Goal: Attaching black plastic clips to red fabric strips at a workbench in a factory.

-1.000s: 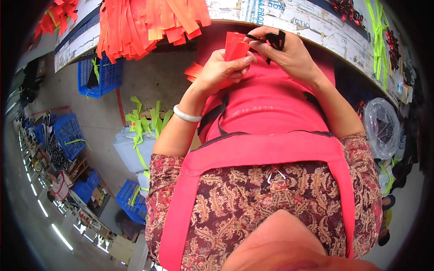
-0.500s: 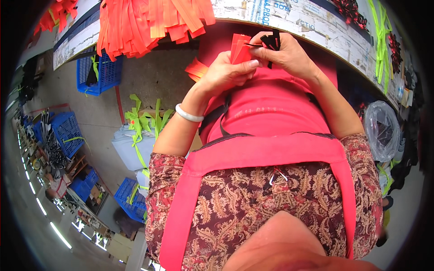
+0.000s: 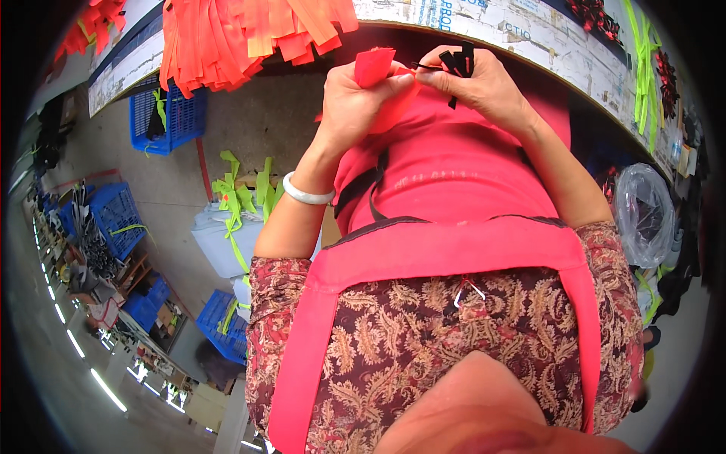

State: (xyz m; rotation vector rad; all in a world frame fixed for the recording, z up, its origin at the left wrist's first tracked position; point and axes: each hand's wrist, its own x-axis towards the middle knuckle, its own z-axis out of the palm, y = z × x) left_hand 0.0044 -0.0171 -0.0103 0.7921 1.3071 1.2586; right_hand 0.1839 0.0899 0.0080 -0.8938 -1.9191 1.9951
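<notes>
- Near: pink apron (image 3: pixel 423 257) over a paisley top fills the lower frame; both forearms run up from it to the table edge.
- Vs half a second ago: both hands sit a touch higher and closer to the table edge, and the red piece now stands above the left thumb instead of lying under it.
- Left hand (image 3: pixel 355 102): white bangle (image 3: pixel 306 193) on the wrist, fingers closed on the red fabric piece (image 3: pixel 376 66), pinching its lower part.
- Right hand (image 3: pixel 484 87): fingers closed on a black clip (image 3: pixel 459 60) that sticks out above the knuckles; a thin black bit runs from it toward the red piece.
- Red piece sits between the two hands, just left of the clip; can't tell if they touch.
- Farther: worn white table (image 3: pixel 529 30) arcs across the top, a heap of orange strips (image 3: pixel 227 38) hanging over its left part, neon-green straps (image 3: pixel 643 53) at right.
- Floor at left: blue crates (image 3: pixel 162 121), a grey bin (image 3: pixel 219 234) draped with green straps.
- Right edge: clear plastic bag (image 3: pixel 643 216).
</notes>
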